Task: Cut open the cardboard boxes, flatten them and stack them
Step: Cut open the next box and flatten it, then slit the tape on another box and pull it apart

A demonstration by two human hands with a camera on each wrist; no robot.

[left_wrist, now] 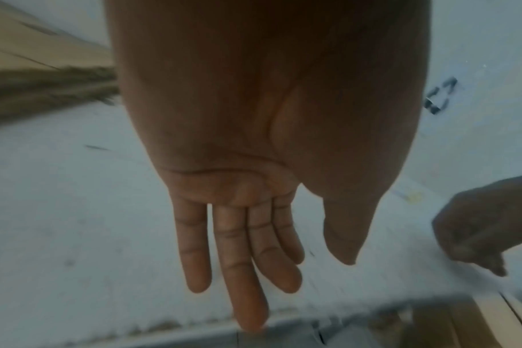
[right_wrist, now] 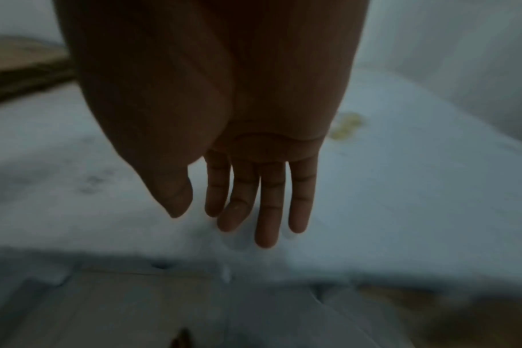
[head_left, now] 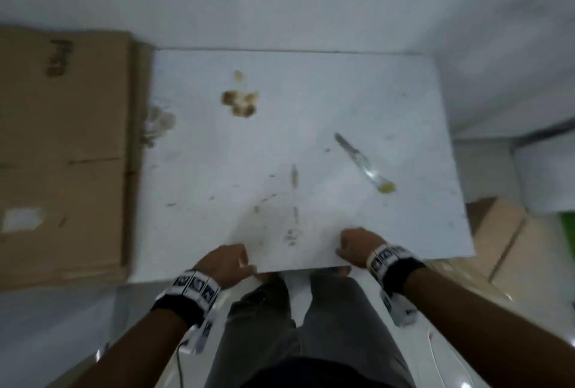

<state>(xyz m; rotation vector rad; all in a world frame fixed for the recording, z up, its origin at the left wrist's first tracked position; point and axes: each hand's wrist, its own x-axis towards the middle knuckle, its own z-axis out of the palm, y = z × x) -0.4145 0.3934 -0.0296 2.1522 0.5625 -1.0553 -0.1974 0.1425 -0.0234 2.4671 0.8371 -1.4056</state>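
A stack of flattened brown cardboard [head_left: 62, 154] lies at the left, next to the white table [head_left: 326, 92]. A cutter knife [head_left: 357, 160] with a yellowish end lies on the table's right half. My left hand [head_left: 231, 263] is at the table's near edge. In the left wrist view, the left hand [left_wrist: 254, 259] has straight fingers and holds nothing. My right hand [head_left: 357, 246] hovers over the near edge, below the knife and apart from it. The right wrist view shows the right hand [right_wrist: 247, 212] with loose, straight fingers, empty.
Brown stains [head_left: 239, 103] and small marks spot the tabletop. More tan cardboard [head_left: 504, 247] sits low beside the table's right side. A pale wall runs behind the table. My legs in grey trousers [head_left: 311, 325] stand against the near edge.
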